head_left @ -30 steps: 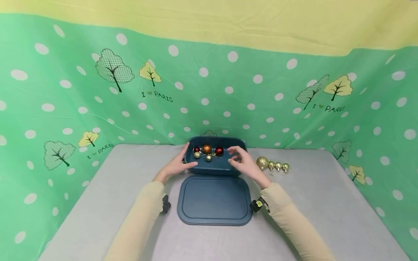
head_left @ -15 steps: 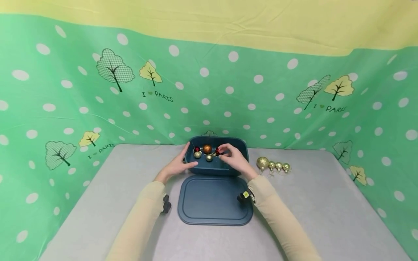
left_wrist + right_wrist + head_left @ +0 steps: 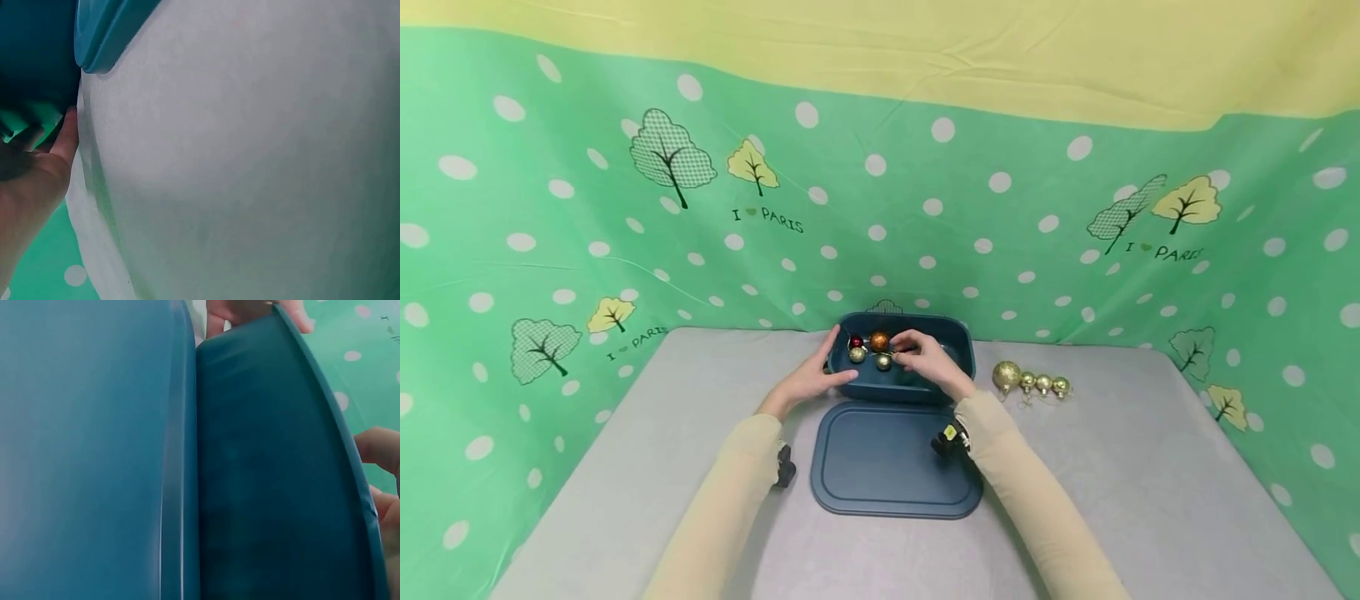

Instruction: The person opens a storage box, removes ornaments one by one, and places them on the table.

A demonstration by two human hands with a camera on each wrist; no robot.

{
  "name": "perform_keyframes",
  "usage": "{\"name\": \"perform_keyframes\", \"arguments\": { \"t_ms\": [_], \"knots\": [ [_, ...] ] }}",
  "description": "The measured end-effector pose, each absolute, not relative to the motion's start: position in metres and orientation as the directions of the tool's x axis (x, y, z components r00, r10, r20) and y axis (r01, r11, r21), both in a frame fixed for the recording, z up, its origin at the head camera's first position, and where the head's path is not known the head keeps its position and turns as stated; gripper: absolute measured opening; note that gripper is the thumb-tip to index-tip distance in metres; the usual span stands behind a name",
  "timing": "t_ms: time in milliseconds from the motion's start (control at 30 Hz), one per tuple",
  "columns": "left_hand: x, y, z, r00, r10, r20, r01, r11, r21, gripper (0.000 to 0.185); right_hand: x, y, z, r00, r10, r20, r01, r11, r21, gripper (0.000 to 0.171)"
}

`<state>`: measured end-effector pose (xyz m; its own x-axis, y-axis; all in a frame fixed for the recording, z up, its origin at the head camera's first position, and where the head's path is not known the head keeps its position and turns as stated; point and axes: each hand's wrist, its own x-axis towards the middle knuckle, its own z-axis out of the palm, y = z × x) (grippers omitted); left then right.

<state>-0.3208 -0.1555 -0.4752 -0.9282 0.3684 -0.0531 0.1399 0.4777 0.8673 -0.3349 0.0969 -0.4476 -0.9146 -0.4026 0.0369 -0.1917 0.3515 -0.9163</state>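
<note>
Two hands work at the dark-blue bin (image 3: 958,354) near the bench's (image 3: 625,467) far edge, seen from the head. The right hand (image 3: 928,360) reaches over the near rim into the bin, fingertips curled and seemingly pinching the red bauble, which it hides; the glittery orange bauble (image 3: 880,341) lies just beyond to the left. The left hand (image 3: 811,382) grips the bin's left end, thumb on the rim. The lid (image 3: 880,467) lies flat in front.

Left wrist: the left hand's fingers (image 3: 65,134) touch the bin's wall (image 3: 31,56).

Right wrist: only lid (image 3: 81,450) and bin wall (image 3: 269,487); the grip cannot be judged.
</note>
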Motion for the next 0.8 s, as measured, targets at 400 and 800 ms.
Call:
{"name": "perform_keyframes", "arguments": {
  "t_ms": [400,800],
  "knots": [
    [-0.320,-0.155,-0.475,-0.926,0.374,-0.041,0.152,0.472,0.868,0.097,-0.341,0.082,-0.449,-0.872,-0.489,-0.002,-0.220,0.396,-0.892,0.035],
    [-0.319,-0.154,-0.470,-0.918,0.390,-0.072,0.117,0.438,0.891,0.095,-0.345,0.083,-0.456,-0.870,-0.488,-0.071,-0.148,0.397,-0.906,0.036]
  ]
}}
